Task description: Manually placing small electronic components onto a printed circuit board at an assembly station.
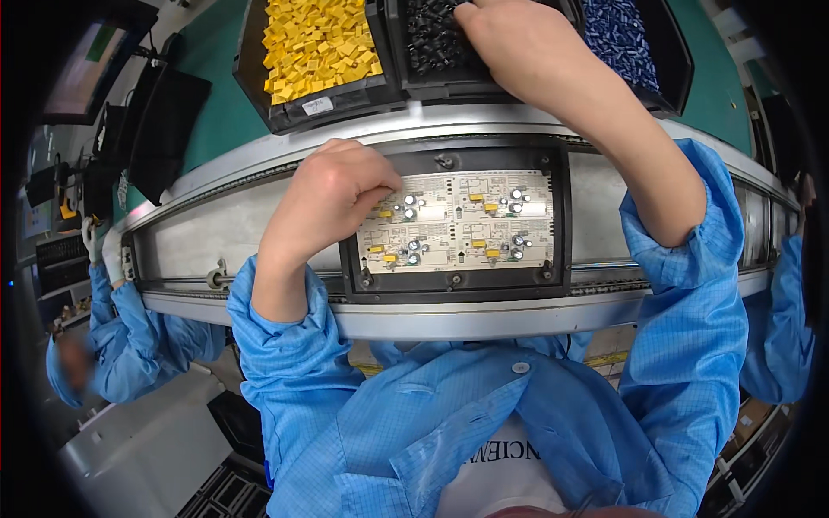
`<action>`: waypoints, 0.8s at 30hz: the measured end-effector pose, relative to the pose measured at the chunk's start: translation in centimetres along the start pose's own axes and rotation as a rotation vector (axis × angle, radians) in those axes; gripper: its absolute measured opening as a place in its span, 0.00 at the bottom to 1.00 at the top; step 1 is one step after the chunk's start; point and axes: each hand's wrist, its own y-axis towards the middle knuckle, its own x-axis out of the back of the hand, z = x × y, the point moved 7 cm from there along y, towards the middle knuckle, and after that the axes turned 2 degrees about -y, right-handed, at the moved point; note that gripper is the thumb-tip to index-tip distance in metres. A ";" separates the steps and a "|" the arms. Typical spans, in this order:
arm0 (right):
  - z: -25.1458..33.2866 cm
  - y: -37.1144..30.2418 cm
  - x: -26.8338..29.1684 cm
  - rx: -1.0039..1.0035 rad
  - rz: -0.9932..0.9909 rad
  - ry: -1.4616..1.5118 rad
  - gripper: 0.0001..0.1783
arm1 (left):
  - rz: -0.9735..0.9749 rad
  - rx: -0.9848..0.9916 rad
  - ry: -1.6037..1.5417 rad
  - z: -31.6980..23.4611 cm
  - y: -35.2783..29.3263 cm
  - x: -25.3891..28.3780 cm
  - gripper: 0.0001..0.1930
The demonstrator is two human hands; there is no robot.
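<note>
A panel of pale circuit boards (455,226) lies in a black carrier frame (453,289) in front of me. Yellow block components and small round capacitors stand on it. My left hand (332,194) is over the panel's upper left corner, its fingers pinched together; whatever lies between them is hidden. Farther off, my right hand (518,47) reaches over a bin of small black parts (432,39). Its fingers are curled in toward those parts and partly cut off by the picture's upper edge, so I cannot make out what they hold.
A bin of yellow blocks (319,47) stands left of the black parts, and a bin of blue parts (617,43) right of them. The carrier sits on a conveyor with metal rails (501,319). Co-workers in blue sit at far left (142,337) and far right (777,328).
</note>
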 end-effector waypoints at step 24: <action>-0.2 1.9 -1.7 -0.399 0.505 0.370 0.06 | 0.007 -0.026 -0.022 -0.1 -0.2 -1.2 0.10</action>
